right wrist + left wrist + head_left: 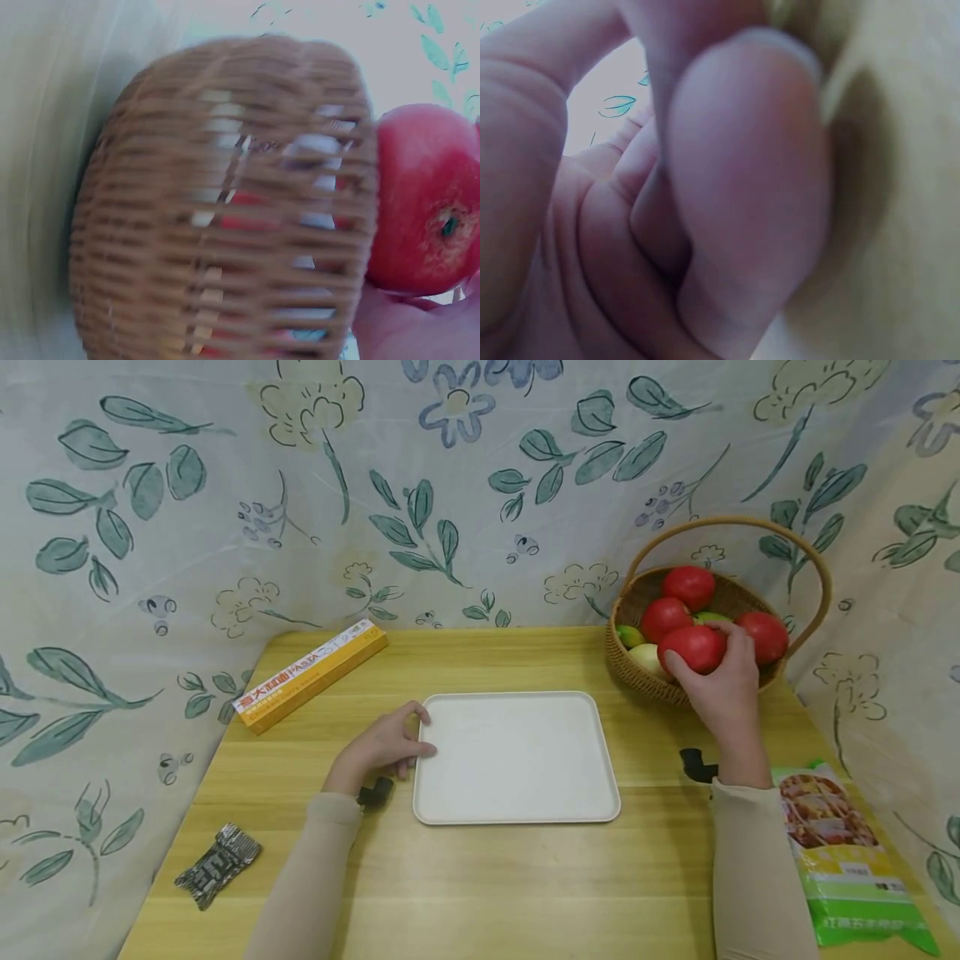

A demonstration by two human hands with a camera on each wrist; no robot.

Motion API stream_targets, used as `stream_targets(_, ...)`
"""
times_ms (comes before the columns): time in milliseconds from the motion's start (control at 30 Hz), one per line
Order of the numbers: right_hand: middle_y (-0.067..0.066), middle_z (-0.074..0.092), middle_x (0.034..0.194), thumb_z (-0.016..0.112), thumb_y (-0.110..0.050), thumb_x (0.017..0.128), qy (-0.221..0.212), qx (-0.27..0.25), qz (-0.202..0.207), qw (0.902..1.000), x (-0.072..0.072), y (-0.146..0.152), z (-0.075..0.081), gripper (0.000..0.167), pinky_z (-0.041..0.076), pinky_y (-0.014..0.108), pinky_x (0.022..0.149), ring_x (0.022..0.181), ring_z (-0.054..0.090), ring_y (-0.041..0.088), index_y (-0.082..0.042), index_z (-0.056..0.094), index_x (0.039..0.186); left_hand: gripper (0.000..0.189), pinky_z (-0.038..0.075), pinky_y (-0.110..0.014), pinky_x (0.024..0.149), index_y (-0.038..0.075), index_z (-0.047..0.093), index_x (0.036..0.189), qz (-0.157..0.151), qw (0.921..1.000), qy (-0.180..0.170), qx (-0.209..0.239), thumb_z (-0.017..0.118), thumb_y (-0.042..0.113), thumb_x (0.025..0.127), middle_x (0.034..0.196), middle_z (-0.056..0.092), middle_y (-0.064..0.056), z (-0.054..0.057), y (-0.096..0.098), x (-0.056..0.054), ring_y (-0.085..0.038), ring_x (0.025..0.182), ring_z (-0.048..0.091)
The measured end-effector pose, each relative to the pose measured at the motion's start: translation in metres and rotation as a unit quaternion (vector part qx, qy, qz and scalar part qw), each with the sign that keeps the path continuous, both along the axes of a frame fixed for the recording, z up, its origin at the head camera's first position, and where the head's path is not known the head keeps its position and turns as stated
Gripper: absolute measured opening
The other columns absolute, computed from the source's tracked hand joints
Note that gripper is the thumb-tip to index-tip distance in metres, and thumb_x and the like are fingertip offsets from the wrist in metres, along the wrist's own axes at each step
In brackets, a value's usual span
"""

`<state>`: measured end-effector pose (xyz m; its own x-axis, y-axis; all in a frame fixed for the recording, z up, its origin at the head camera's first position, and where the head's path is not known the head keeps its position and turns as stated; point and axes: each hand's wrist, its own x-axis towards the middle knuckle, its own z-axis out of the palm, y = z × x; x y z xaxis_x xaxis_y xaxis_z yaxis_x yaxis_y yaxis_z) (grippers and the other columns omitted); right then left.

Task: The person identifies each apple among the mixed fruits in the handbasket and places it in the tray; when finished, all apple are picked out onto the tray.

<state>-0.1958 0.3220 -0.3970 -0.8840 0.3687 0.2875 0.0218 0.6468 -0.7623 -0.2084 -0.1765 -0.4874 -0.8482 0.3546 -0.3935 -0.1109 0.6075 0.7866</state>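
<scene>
My right hand (pixel 723 681) holds a red tomato (pixel 697 649) between thumb and fingers, over the front of a wicker basket (pixel 637 670). In the right wrist view the held tomato (pixel 424 199), with its stem scar showing, is beside the woven basket wall (pixel 225 210). More tomatoes (pixel 688 587) and some pale and green produce (pixel 647 656) lie in the basket. At the left edge of a white rectangular tray (pixel 517 760), my left hand (pixel 384 742) rests with loosely bent fingers, thumb and index fingertips overlapping the rim. Its fingers (pixel 746 172) fill the left wrist view.
A yellow pasta box (pixel 311 677) lies at the back left of the wooden table (pixel 525 893). Near the front left is a small dark wrapped packet (pixel 218 866). A green food bag (pixel 855 868) lies beside the right forearm. The basket's tall handle (pixel 727 521) arches above the tomatoes.
</scene>
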Motion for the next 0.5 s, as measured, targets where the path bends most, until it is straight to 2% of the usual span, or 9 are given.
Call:
stream_targets(133,0.01,0.046,0.159,0.076,-0.035,0.095,-0.007,-0.067,0.042,0.9968,0.003,-0.01,0.005,0.073,0.044,0.055,0.116,0.138,0.048,0.027,-0.022,0.037,0.156,0.051,0.051,-0.03,0.049,0.022,0.051,0.131,0.0,1.0,-0.001,0.001,0.084,0.03,0.092,0.071,0.067,-0.008,0.0,0.0,0.0,-0.021,0.049,0.062)
stream_targets(233,0.004,0.044,0.159,0.074,-0.027,0.097,-0.005,-0.105,0.098,0.9896,0.005,-0.02,0.007,0.071,0.046,0.037,0.11,0.134,0.046,0.017,-0.028,0.038,0.158,0.051,0.051,-0.03,0.049,0.022,0.051,0.131,0.0,1.0,0.0,0.002,0.084,0.03,0.093,0.071,0.067,-0.008,0.0,0.0,0.0,-0.021,0.049,0.062)
stream_targets(367,-0.006,0.049,0.149,0.074,-0.015,0.098,0.016,-0.146,0.178,0.973,0.007,-0.038,0.006,0.063,0.048,0.012,0.101,0.127,0.049,0.012,-0.022,0.048,0.155,0.051,0.052,-0.03,0.05,0.022,0.051,0.131,0.0,1.0,-0.003,0.005,0.084,0.03,0.093,0.072,0.068,-0.008,-0.001,0.0,0.0,-0.021,0.05,0.063)
stream_targets(433,-0.011,0.052,0.143,0.075,-0.01,0.097,0.026,-0.166,0.207,0.9639,0.008,-0.047,0.004,0.059,0.051,0.008,0.096,0.123,0.053,0.013,-0.017,0.053,0.151,0.051,0.052,-0.03,0.05,0.022,0.051,0.131,0.0,1.0,-0.005,0.005,0.084,0.03,0.093,0.072,0.068,-0.008,-0.001,0.0,0.0,-0.021,0.05,0.063)
stream_targets(500,-0.011,0.054,0.141,0.076,-0.007,0.096,0.026,-0.179,0.232,0.9559,0.008,-0.057,0.002,0.057,0.054,0.01,0.092,0.122,0.056,0.015,-0.013,0.055,0.149,0.051,0.052,-0.03,0.05,0.022,0.051,0.131,0.001,1.0,-0.006,0.005,0.084,0.03,0.093,0.072,0.068,-0.008,-0.002,0.0,0.0,-0.021,0.05,0.063)
